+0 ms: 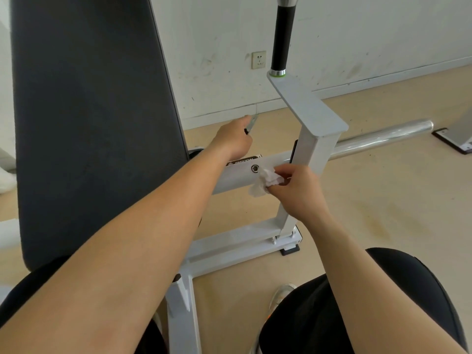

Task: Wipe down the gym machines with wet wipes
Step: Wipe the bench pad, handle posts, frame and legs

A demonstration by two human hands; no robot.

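Fingers (286,172) of right hand (298,192) bunched tight, pinching crumpled wet wipe (258,187) against white crossbar (235,180), just at 4 o'clock of its bolt (255,168), near frame centre. Left hand (233,140) at 11 o'clock of the wipe, curled round slim metal lever (251,123); fingers there mostly hidden. Seemingly mid-wipe on the crossbar, one small patch covered. No telling which surfaces already clean: no wet sheen visible. Probably left: black back pad (89,111) at 9 o'clock, handle grip (282,37) at 12 o'clock, chrome bar (383,140) at 3 o'clock, base frame (229,244) at 6 o'clock, plus any other machines.
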